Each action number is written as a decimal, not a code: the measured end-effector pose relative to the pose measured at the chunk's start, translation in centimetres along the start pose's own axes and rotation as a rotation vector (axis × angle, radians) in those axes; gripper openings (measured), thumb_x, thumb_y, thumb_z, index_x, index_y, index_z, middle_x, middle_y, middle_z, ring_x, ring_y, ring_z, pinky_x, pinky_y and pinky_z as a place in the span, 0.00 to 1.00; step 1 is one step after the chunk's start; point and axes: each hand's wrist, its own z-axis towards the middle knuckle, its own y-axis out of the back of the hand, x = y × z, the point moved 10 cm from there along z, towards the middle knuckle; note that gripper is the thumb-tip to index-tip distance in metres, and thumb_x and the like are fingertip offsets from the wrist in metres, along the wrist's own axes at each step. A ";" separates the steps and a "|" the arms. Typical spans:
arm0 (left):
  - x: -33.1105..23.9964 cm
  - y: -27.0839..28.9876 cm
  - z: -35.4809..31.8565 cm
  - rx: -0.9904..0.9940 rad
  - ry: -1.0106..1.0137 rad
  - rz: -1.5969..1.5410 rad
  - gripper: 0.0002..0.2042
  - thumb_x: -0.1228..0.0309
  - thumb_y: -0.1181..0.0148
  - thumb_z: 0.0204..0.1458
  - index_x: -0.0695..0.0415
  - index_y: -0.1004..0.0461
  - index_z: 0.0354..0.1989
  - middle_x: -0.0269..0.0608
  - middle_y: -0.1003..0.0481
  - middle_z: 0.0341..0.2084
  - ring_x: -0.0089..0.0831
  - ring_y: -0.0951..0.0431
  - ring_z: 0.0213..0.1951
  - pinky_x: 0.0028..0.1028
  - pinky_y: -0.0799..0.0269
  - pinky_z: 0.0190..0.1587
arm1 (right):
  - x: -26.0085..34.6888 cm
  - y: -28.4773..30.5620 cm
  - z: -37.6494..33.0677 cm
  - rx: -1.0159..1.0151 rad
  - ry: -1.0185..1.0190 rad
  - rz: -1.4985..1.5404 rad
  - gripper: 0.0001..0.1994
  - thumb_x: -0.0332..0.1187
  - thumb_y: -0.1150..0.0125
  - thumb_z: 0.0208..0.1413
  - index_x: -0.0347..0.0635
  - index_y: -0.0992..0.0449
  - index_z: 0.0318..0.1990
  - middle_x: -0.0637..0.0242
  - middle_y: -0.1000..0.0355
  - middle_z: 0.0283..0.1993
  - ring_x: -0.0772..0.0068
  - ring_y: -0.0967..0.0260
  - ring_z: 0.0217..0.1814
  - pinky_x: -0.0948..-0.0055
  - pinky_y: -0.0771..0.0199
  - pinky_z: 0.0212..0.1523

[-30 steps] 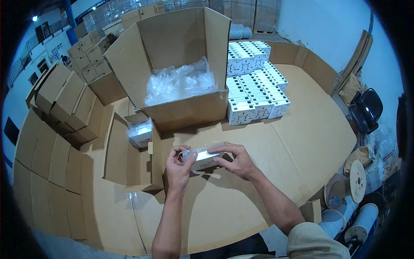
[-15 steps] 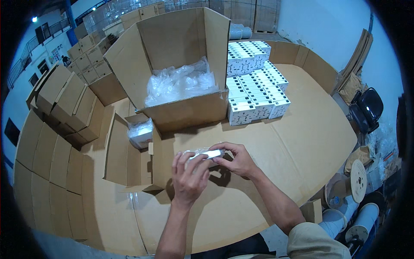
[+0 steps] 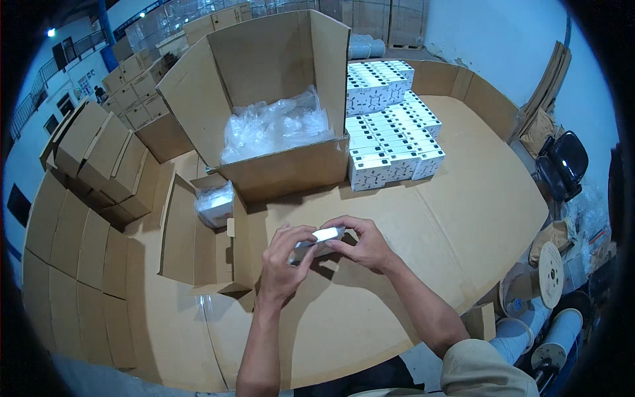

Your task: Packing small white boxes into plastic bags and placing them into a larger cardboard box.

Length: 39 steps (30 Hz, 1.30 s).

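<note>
The left hand (image 3: 286, 259) and right hand (image 3: 360, 243) both pinch a small white box (image 3: 319, 239) between them, above the cardboard surface (image 3: 423, 218). A big open box (image 3: 278, 126) sits beyond the hands.

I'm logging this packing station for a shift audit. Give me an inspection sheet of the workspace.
Surface: table covered in cardboard sheets.
Job's things: small white box held between both hands.
Clutter: large open carton with clear plastic bags; stacked white boxes; smaller open carton.
Hands: left hand and right hand both grip the small box.
Cables: nothing seen.
Surroundings: spools, black chair, stacked cartons.
</note>
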 end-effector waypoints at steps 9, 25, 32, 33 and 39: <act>5.4 -1.8 -1.3 -0.018 0.371 -0.499 0.15 0.82 0.31 0.52 0.64 0.24 0.48 0.39 0.21 0.44 0.26 0.23 0.49 0.27 0.25 0.53 | 1.1 0.0 -0.1 -0.054 0.061 -0.073 0.16 0.23 0.34 0.54 0.39 0.22 0.52 0.62 0.21 0.48 0.68 0.24 0.49 0.69 0.23 0.50; 6.3 -2.0 -4.5 0.079 0.605 -0.301 0.20 0.64 0.42 0.64 0.62 0.32 0.60 0.54 0.22 0.42 0.45 0.19 0.44 0.38 0.25 0.50 | 4.9 -0.8 1.2 0.094 0.192 -0.532 0.16 0.25 0.35 0.56 0.40 0.22 0.53 0.56 0.23 0.42 0.55 0.24 0.39 0.63 0.22 0.41; 2.1 0.4 -10.9 0.135 0.307 0.169 0.34 0.61 0.39 0.60 0.65 0.43 0.69 0.59 0.41 0.68 0.56 0.42 0.69 0.45 0.46 0.71 | 3.2 -0.4 3.4 -0.012 0.219 -0.466 0.15 0.23 0.36 0.58 0.39 0.23 0.53 0.58 0.23 0.38 0.67 0.23 0.34 0.69 0.22 0.35; 1.1 0.5 -12.1 0.219 0.300 0.261 0.34 0.61 0.38 0.59 0.65 0.43 0.69 0.57 0.42 0.69 0.57 0.43 0.70 0.45 0.47 0.71 | 3.0 -0.7 4.0 -0.027 0.195 -0.429 0.14 0.22 0.37 0.59 0.37 0.23 0.52 0.59 0.23 0.38 0.70 0.23 0.33 0.71 0.22 0.35; -4.0 3.7 -17.9 0.308 0.369 0.416 0.29 0.59 0.38 0.57 0.60 0.34 0.65 0.48 0.37 0.67 0.56 0.41 0.68 0.54 0.44 0.67 | 1.9 -3.2 8.4 -0.106 0.167 -0.029 0.11 0.22 0.45 0.65 0.31 0.29 0.54 0.59 0.24 0.42 0.76 0.23 0.36 0.76 0.18 0.37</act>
